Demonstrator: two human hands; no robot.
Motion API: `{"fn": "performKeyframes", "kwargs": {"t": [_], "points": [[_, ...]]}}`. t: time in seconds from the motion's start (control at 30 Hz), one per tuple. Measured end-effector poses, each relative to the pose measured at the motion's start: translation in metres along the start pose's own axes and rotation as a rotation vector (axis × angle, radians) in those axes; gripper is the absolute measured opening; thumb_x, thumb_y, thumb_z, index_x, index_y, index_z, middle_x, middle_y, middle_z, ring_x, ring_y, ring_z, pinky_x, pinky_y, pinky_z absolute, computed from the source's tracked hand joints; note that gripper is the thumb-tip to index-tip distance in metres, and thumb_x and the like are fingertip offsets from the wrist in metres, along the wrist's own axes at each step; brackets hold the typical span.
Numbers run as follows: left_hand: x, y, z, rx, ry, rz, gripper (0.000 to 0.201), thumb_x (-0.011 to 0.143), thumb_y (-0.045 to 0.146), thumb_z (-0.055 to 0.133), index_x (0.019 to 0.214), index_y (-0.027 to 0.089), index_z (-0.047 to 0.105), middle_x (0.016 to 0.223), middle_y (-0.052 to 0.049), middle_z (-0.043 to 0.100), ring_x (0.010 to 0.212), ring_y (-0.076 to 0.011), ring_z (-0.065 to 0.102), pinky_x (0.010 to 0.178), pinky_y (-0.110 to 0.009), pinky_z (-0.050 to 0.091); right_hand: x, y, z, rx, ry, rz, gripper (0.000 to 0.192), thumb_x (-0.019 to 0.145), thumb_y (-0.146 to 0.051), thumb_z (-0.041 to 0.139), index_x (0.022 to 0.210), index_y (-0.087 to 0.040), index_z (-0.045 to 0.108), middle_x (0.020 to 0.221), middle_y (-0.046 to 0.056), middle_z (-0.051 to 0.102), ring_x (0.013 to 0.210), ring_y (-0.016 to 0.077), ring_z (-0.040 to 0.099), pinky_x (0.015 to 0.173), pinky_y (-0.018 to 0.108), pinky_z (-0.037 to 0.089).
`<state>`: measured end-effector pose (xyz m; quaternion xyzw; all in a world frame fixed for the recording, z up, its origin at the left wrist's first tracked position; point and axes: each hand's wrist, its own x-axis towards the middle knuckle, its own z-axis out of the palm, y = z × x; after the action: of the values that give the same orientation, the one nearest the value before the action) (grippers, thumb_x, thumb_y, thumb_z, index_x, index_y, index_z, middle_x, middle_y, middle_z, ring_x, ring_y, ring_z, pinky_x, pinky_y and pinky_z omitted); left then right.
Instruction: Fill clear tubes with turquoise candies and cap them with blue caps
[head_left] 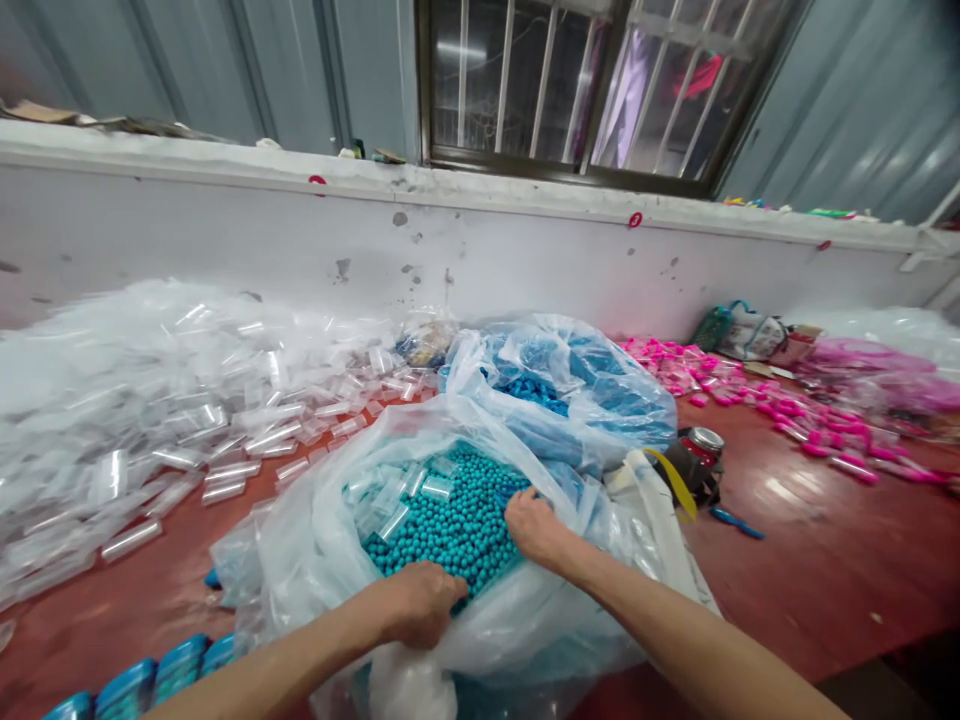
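A large clear plastic bag (315, 500) stands with its mouth spread wide, full of small teal beads (465, 510). Several clear plastic tubes (394, 522) lie on top of the beads at the left. My left hand (424, 602) is at the bag's near rim, its fingers curled down at the beads; what they hold is hidden. Over the right side of the beads, my right hand (534, 525) is closed, with a bit of blue showing by its fingertips that is too small to name.
Behind stands another bag (577, 400) of blue pieces. Clear tubes (225, 470) are heaped on the left of the red table (795, 570). Pink pieces (810, 420), a lidded jar (705, 445) and a blue tool-like item (739, 522) lie right. Filled teal containers (180, 665) line the near left.
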<state>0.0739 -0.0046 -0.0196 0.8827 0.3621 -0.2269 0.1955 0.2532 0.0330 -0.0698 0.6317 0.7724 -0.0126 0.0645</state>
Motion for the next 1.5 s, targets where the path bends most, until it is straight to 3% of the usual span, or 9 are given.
{"fn": "performKeyframes", "kwargs": {"t": [0.13, 0.3, 0.43, 0.6, 0.7, 0.87, 1.0, 1.13, 1.5], "points": [[0.009, -0.002, -0.008, -0.057, -0.032, 0.053, 0.042, 0.071, 0.012, 0.042, 0.109, 0.021, 0.058, 0.103, -0.008, 0.065, 0.096, -0.0263, 0.061, 0.077, -0.038, 0.049, 0.013, 0.017, -0.005, -0.033, -0.054, 0.160, 0.029, 0.078, -0.008, 0.040, 0.096, 0.000, 0.062, 0.089, 0.028, 0.062, 0.084, 0.0326, 0.062, 0.063, 0.043, 0.051], [0.016, -0.007, 0.000, -0.119, 0.013, 0.067, 0.044, 0.065, 0.011, 0.045, 0.105, 0.024, 0.059, 0.098, -0.005, 0.067, 0.090, -0.0246, 0.062, 0.070, -0.032, 0.049, 0.042, 0.011, -0.010, -0.024, 0.021, 0.298, 0.043, 0.080, -0.004, 0.037, 0.123, 0.004, 0.041, 0.110, 0.035, 0.051, 0.098, 0.0344, 0.057, 0.072, 0.046, 0.048], [0.020, -0.020, 0.009, -0.179, 0.311, -0.095, 0.033, 0.072, 0.015, 0.043, 0.099, 0.024, 0.060, 0.094, -0.003, 0.065, 0.090, -0.0207, 0.059, 0.076, -0.029, 0.046, 0.052, -0.001, -0.014, 0.036, 0.053, 0.214, 0.055, 0.079, -0.003, 0.039, 0.133, -0.008, 0.030, 0.125, 0.027, 0.043, 0.109, 0.0294, 0.051, 0.086, 0.042, 0.041], [0.028, -0.049, 0.011, 0.039, 0.623, -0.450, 0.040, 0.077, 0.011, 0.039, 0.116, 0.018, 0.048, 0.123, -0.014, 0.047, 0.107, -0.0282, 0.047, 0.081, -0.039, 0.042, 0.020, -0.026, -0.013, 0.105, 0.057, 0.029, 0.058, 0.079, -0.007, 0.039, 0.134, -0.024, 0.028, 0.139, 0.019, 0.026, 0.120, 0.0325, 0.038, 0.088, 0.049, 0.037], [0.031, -0.064, 0.016, 0.084, 0.587, -0.472, 0.036, 0.079, 0.011, 0.036, 0.111, 0.015, 0.051, 0.115, -0.016, 0.051, 0.100, -0.0305, 0.048, 0.076, -0.041, 0.043, -0.010, -0.033, -0.009, 0.118, 0.054, -0.029, 0.053, 0.082, -0.009, 0.036, 0.133, -0.023, 0.030, 0.137, 0.021, 0.029, 0.120, 0.0357, 0.036, 0.088, 0.055, 0.033], [0.022, -0.074, 0.019, -0.009, 0.524, -0.418, 0.031, 0.079, 0.011, 0.034, 0.100, 0.015, 0.056, 0.102, -0.013, 0.055, 0.097, -0.0267, 0.051, 0.079, -0.036, 0.042, -0.035, -0.010, -0.014, 0.159, -0.055, -0.070, 0.032, 0.084, -0.013, 0.034, 0.110, -0.019, 0.052, 0.103, 0.011, 0.059, 0.097, 0.0230, 0.054, 0.080, 0.034, 0.041], [0.004, -0.079, 0.016, -0.123, 0.481, -0.422, 0.047, 0.071, 0.018, 0.049, 0.117, 0.018, 0.044, 0.110, -0.010, 0.052, 0.098, -0.0215, 0.053, 0.081, -0.031, 0.042, -0.035, 0.010, -0.019, 0.229, -0.049, -0.051, 0.030, 0.084, -0.017, 0.038, 0.111, -0.017, 0.052, 0.104, 0.010, 0.060, 0.102, 0.0196, 0.053, 0.084, 0.027, 0.037], [-0.007, -0.085, 0.014, -0.112, 0.385, -0.507, 0.036, 0.069, 0.017, 0.048, 0.105, 0.018, 0.049, 0.103, -0.009, 0.057, 0.093, -0.0229, 0.057, 0.076, -0.032, 0.043, -0.036, 0.009, -0.018, 0.233, -0.086, -0.068, 0.027, 0.084, -0.021, 0.040, 0.106, -0.019, 0.055, 0.102, 0.008, 0.062, 0.099, 0.0202, 0.055, 0.079, 0.027, 0.037], [0.007, -0.089, 0.025, -0.181, 0.367, -0.429, 0.028, 0.067, 0.019, 0.049, 0.094, 0.019, 0.054, 0.094, -0.007, 0.063, 0.091, -0.0224, 0.058, 0.075, -0.030, 0.042, -0.040, -0.002, -0.026, 0.277, -0.142, -0.105, 0.028, 0.083, -0.021, 0.044, 0.108, -0.021, 0.055, 0.105, 0.008, 0.063, 0.101, 0.0199, 0.056, 0.079, 0.026, 0.036]]}}
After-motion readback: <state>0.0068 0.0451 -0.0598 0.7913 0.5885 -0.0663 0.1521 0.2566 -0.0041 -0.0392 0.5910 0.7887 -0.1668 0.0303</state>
